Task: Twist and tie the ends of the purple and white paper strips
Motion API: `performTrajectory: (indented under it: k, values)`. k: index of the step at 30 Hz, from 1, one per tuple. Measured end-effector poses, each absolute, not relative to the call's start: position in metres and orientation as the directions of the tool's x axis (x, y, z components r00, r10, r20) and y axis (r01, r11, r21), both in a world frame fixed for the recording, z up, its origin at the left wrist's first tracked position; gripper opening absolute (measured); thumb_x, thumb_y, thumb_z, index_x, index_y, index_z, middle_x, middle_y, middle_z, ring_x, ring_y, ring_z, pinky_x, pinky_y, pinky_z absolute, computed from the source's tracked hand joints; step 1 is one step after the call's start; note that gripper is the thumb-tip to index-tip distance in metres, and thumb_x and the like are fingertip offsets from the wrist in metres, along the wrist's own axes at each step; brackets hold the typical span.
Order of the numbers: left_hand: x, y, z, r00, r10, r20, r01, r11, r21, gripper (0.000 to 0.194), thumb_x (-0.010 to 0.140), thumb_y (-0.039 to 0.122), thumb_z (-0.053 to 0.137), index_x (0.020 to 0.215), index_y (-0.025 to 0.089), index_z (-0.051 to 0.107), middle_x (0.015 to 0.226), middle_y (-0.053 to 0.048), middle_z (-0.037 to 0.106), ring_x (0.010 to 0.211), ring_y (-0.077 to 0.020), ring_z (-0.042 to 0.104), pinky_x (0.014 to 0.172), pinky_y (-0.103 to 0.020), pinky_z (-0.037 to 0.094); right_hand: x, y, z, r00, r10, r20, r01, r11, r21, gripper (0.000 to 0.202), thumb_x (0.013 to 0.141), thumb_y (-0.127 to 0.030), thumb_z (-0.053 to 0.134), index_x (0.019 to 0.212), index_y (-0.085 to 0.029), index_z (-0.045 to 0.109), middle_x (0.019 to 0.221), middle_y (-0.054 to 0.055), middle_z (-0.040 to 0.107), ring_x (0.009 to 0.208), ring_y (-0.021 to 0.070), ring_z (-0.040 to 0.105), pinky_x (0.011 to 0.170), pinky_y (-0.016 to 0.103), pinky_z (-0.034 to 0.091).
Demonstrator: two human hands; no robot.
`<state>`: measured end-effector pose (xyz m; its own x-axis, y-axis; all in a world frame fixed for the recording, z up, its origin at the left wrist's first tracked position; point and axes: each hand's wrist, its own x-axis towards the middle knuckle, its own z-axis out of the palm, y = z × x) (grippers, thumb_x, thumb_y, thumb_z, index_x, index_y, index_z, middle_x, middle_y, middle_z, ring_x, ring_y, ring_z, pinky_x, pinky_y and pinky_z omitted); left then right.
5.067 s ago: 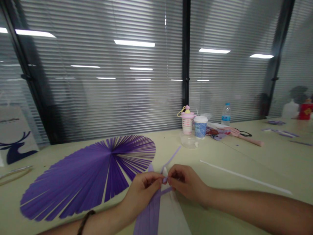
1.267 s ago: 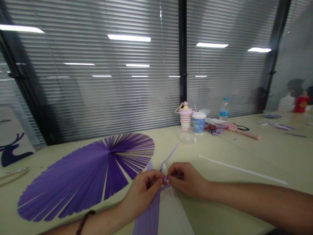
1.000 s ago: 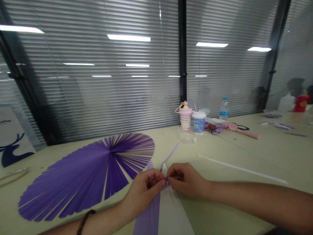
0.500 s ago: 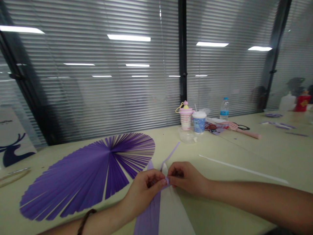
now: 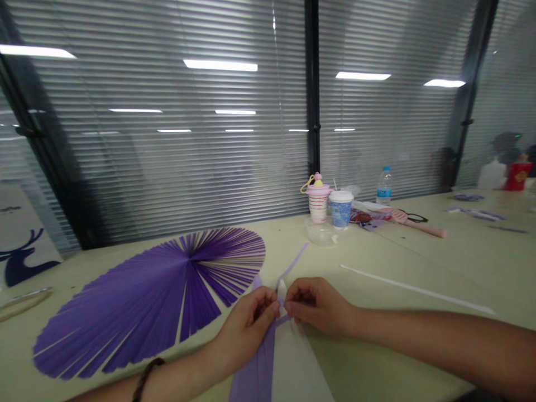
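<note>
My left hand (image 5: 251, 315) and my right hand (image 5: 316, 298) meet near the front of the table, fingers pinched. Between them is a narrow light-purple paper strip (image 5: 293, 262), one end of it pointing up and away over the table. Part of the strip (image 5: 283, 320) crosses between my fingertips; the rest is hidden by them. Below my hands lie a bundle of light-purple strips (image 5: 253, 374) and a white sheet-like piece (image 5: 295, 368). Left of my left hand, a large fanned circle of darker purple strips (image 5: 138, 301) covers the table.
A white strip (image 5: 419, 288) lies to the right. Farther back stand a pink striped cup (image 5: 318, 204), a blue paper cup (image 5: 340, 211) and a water bottle (image 5: 384, 187). A pink hairbrush (image 5: 425, 226) lies beside them. Blinds (image 5: 167, 167) rise behind the table.
My fingertips have drawn slightly apart, the left hand shifting a little left. A bit more of the purple strip shows between them.
</note>
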<state>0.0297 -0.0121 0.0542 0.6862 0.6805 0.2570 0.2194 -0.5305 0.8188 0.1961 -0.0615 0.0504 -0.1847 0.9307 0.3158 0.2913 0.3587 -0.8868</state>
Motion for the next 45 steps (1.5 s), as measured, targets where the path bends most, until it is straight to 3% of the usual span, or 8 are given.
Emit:
performTrajectory:
  k: [8,16,23,32,45]
  values:
    - [0.0317,-0.0117,0.0537,0.637,0.734,0.235,0.177,-0.435,0.883,0.015,0.075,0.028,0.049,0.074,0.014,0.047,0.062,0.002,0.045,0.057,-0.0084,0.042,0.053,-0.019,0.033,0.1959,-0.0623,0.0527,-0.187,0.931,0.313,0.283,0.357,-0.89,0.01,0.072,-0.019,0.051,0.068,-0.01,0.055,0.054,-0.002,0.051,0.047,0.0047,0.043,0.045,0.015,0.032]
    - [0.0302,-0.0108,0.0557,0.641,0.718,0.27,0.189,-0.489,0.851,0.015,0.074,0.028,0.051,0.076,0.014,0.05,0.071,-0.001,0.052,0.067,-0.0115,0.049,0.061,-0.021,0.038,0.1977,-0.0603,0.0472,-0.189,0.925,0.33,0.314,0.376,-0.872,0.009,0.072,-0.019,0.051,0.07,-0.011,0.056,0.057,-0.001,0.052,0.05,0.0057,0.044,0.046,0.016,0.033]
    - [0.0304,-0.0106,0.0543,0.61,0.738,0.289,0.156,-0.47,0.869,0.014,0.072,0.027,0.054,0.073,0.015,0.047,0.067,0.001,0.05,0.062,-0.01,0.048,0.057,-0.02,0.038,0.1981,-0.0609,0.0489,-0.204,0.915,0.347,0.299,0.396,-0.868,0.008,0.072,-0.017,0.05,0.07,-0.011,0.055,0.057,-0.002,0.051,0.05,0.0054,0.044,0.047,0.016,0.033]
    - [0.0308,-0.0092,0.054,0.649,0.714,0.263,0.224,-0.51,0.831,0.018,0.074,0.029,0.05,0.076,0.013,0.058,0.071,-0.003,0.059,0.068,-0.0135,0.053,0.061,-0.021,0.04,0.1979,-0.0596,0.0461,-0.207,0.912,0.353,0.333,0.405,-0.851,0.009,0.073,-0.018,0.05,0.073,-0.012,0.056,0.058,-0.002,0.051,0.051,0.0057,0.044,0.046,0.016,0.032]
    - [0.0314,-0.0129,0.0563,0.641,0.73,0.238,0.196,-0.455,0.869,0.018,0.07,0.029,0.055,0.075,0.012,0.059,0.068,-0.004,0.06,0.062,-0.0129,0.053,0.056,-0.021,0.04,0.1971,-0.0591,0.0455,-0.231,0.927,0.295,0.299,0.357,-0.885,0.008,0.072,-0.02,0.052,0.074,-0.014,0.057,0.056,-0.003,0.05,0.05,0.0061,0.045,0.047,0.016,0.033]
